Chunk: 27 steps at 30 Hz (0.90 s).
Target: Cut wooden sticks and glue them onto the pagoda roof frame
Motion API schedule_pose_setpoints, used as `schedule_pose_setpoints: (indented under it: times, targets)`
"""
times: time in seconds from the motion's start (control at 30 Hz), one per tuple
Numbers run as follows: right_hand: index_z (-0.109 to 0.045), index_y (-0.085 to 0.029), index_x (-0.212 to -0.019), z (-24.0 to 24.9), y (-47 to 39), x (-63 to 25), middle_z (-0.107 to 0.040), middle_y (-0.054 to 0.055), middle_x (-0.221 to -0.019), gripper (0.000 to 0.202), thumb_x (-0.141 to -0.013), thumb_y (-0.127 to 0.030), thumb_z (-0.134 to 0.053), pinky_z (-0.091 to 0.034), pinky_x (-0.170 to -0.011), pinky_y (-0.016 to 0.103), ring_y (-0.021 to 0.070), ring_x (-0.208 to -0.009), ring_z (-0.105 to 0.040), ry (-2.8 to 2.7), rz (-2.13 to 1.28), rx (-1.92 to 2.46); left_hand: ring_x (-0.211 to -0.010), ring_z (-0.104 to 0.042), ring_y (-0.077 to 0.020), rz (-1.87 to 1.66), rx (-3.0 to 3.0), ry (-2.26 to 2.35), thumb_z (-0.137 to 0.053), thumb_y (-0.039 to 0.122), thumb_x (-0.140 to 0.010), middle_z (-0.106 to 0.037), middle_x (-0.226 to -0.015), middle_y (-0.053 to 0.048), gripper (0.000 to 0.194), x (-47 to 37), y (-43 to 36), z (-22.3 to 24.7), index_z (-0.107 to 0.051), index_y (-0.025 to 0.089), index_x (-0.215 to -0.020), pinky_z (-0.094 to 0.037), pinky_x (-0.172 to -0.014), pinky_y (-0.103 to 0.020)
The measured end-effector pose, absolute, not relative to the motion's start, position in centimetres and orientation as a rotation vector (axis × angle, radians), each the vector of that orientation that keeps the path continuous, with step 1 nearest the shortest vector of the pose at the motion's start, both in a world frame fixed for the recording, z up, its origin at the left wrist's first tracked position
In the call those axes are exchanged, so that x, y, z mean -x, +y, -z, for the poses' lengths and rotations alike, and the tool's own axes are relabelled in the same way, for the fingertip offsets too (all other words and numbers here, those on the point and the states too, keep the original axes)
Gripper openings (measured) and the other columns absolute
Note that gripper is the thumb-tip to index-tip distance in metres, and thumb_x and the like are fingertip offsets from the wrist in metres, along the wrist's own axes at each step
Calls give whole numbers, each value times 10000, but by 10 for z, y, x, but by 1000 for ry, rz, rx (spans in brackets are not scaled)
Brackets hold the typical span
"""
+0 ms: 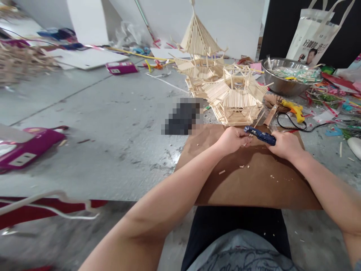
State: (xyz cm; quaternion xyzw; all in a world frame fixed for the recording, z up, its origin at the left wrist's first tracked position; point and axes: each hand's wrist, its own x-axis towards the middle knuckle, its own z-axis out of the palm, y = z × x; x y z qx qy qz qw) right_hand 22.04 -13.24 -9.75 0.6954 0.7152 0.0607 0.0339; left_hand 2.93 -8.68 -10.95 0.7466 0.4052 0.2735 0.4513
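Note:
My left hand (232, 141) is closed, its fingertips pinching a thin wooden stick (258, 119) that slants up toward the right. My right hand (286, 145) wraps round the handle of a dark blue utility knife (261, 135). The knife's head reaches left to the fingers of my left hand, at the stick; the blade itself is too small to make out. Both hands are over a sheet of brown paper (239, 188), where short cut-off bits of wood (222, 172) lie. Just beyond stands a many-sided stick-built tower section (235, 98).
Behind stands a stick-built pointed roof (199, 35) on further tiers. A yellow glue gun (295, 110) with its cord lies right, near a metal bowl (282, 88) of wrapped sticks. A pixelated dark object (182, 117) and purple power strips (31, 150) are to the left.

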Motion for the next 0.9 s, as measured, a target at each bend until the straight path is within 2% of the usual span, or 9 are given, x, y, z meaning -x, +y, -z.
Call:
schedule_pose_setpoints:
  times: [0.13, 0.43, 0.9]
  targets:
    - [-590, -214, -850, 96, -132, -222, -673, 81, -779, 282, -716, -425, -461, -387, -584, 310, 264, -748, -630, 2230, -167, -2124, -469, -473, -79, -657, -1878, 995, -560, 294, -726, -594, -523, -7, 238, -29, -86, 111, -626, 117, -582, -370, -498, -195]
    - [-553, -208, -893, 96, -133, -227, -665, 70, -805, 286, -712, -416, -478, -377, -581, 301, 247, -749, -621, 2326, -161, -2079, -526, -511, -96, -664, -1964, 952, -554, 263, -732, -609, -552, -11, 214, -28, -86, 109, -635, 111, -605, -382, -548, -201]
    - [-593, -214, -910, 94, -132, -225, -680, 82, -811, 311, -721, -432, -476, -408, -599, 314, 258, -766, -630, 2213, -197, -2270, -472, -436, -59, -670, -1884, 936, -549, 298, -742, -559, -515, 13, 260, -28, -89, 106, -610, 122, -561, -345, -505, -190]
